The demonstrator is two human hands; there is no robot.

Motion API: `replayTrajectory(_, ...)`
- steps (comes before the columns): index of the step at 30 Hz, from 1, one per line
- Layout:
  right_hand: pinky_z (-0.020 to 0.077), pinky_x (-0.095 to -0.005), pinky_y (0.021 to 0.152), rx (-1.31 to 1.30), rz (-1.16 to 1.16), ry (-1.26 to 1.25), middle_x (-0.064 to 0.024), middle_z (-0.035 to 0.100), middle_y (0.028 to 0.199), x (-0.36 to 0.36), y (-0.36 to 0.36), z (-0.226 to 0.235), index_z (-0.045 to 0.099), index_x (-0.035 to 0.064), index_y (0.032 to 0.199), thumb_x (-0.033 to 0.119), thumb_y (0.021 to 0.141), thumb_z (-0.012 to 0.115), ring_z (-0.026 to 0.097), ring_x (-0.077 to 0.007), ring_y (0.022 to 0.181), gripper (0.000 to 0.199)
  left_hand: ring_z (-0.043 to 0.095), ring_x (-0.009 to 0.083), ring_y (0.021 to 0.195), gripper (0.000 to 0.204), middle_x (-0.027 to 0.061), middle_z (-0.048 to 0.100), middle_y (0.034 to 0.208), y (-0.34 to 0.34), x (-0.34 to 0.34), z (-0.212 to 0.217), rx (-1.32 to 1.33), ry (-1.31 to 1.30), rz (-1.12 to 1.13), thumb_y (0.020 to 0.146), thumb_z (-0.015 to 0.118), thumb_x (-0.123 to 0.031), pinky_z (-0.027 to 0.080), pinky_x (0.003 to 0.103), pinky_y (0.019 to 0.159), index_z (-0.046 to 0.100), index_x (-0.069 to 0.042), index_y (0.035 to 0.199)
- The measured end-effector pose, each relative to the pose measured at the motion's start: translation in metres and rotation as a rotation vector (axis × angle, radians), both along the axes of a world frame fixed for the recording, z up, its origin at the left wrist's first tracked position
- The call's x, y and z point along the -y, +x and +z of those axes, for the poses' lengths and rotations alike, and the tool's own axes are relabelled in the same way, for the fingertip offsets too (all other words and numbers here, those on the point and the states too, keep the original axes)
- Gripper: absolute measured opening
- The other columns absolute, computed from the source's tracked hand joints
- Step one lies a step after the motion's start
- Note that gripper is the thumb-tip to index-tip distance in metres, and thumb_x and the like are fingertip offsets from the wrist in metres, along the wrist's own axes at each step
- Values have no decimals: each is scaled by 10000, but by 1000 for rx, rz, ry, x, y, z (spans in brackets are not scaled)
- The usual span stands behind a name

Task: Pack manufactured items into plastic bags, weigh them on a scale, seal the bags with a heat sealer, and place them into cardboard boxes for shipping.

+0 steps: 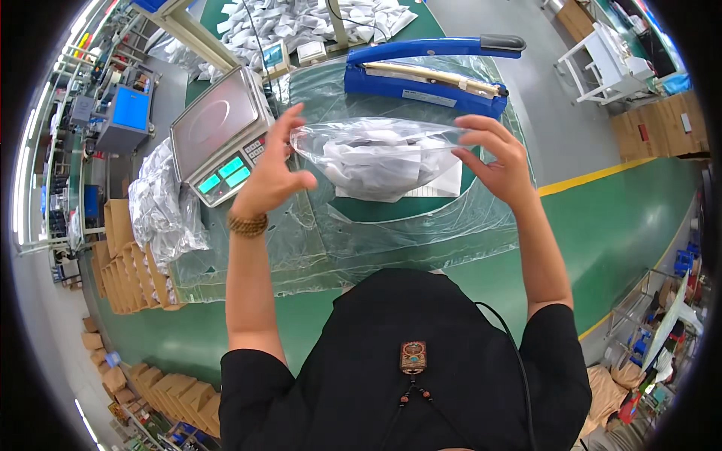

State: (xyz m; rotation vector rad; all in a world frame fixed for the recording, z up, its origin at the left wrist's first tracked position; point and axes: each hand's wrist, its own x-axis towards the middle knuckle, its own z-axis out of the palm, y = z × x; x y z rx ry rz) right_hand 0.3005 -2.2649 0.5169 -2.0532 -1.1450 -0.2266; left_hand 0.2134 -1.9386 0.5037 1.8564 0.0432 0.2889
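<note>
A clear plastic bag [376,161] filled with many small white-grey packets lies in front of me, partly on a white sheet [444,180]. My left hand [271,165], with a beaded bracelet at the wrist, is at the bag's left end. Its fingers are spread and the thumb stands apart, with the fingertips close to the film. At the other end, my right hand [496,158] has its fingers and thumb around the bag's right corner. Just behind the bag sits a blue bag sealer [429,83] with its lever raised. A weighing scale [222,135] with lit displays stands left of my left hand.
A heap of white packets [301,26] covers the far table. More packets in a clear bag [162,199] lie at the left. Clear film [301,248] covers the green table. Cartons [128,278] stand at the lower left, and a white stand [602,60] is at the far right.
</note>
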Motion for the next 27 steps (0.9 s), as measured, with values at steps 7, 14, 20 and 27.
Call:
replayTrajectory(7, 368, -369, 1021, -547, -163, 579, -143, 621, 1119, -30, -11, -54, 596, -20, 1114, 94, 836, 656, 498, -271, 1200, 306, 583, 192, 1034, 170, 94, 661, 1015, 16, -1, -54, 229, -484, -131, 883, 623, -134, 405, 318, 953, 639, -11, 1000)
replayTrajectory(14, 478, -286, 803, -956, -315, 820, -69, 667, 887, -31, -19, -92, 662, -32, 927, 164, 921, 576, 612, -183, 977, 214, 618, 133, 737, 165, 70, 664, 811, 9, 19, -73, 97, -509, 246, 892, 620, -152, 480, 254, 710, 647, 11, 909)
replayTrajectory(20, 469, -232, 718, -983, -458, 783, -68, 658, 803, -31, -22, -95, 649, -36, 926, 180, 916, 586, 620, -121, 763, 225, 603, 109, 638, 157, 62, 643, 744, 13, 33, -66, -88, -219, 407, 898, 610, -136, 477, 220, 577, 649, 16, 889)
replayTrajectory(27, 479, -250, 699, -712, -406, 626, -86, 658, 754, 7, -22, -9, 632, -55, 897, 136, 924, 552, 639, -146, 710, 209, 625, 129, 608, 182, 71, 648, 700, 17, 49, 16, 105, -239, 311, 879, 632, -126, 494, 228, 587, 634, 56, 886)
